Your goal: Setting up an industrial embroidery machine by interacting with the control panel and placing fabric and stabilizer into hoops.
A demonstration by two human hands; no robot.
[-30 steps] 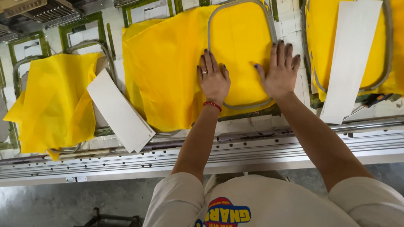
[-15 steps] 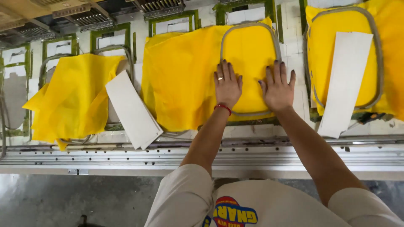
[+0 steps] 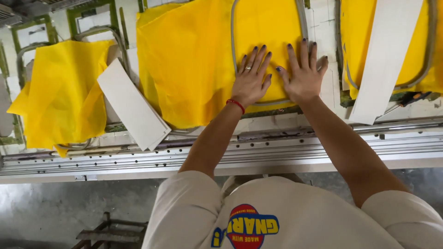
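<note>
Yellow cloth [image 3: 194, 60]: matt, woven, lightly creased. Grey hoop [image 3: 234, 50] on it: smooth plastic. Rail [image 3: 138, 161] below: brushed metal.

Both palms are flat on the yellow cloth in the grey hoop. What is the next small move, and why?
Probably press down and slide both palms outward toward the rim. The left hand and right hand lie flat, side by side, on the yellow fabric inside the grey hoop, near its lower edge. To the hoop's left the cloth lies loose and creased, so it likely needs smoothing.
</note>
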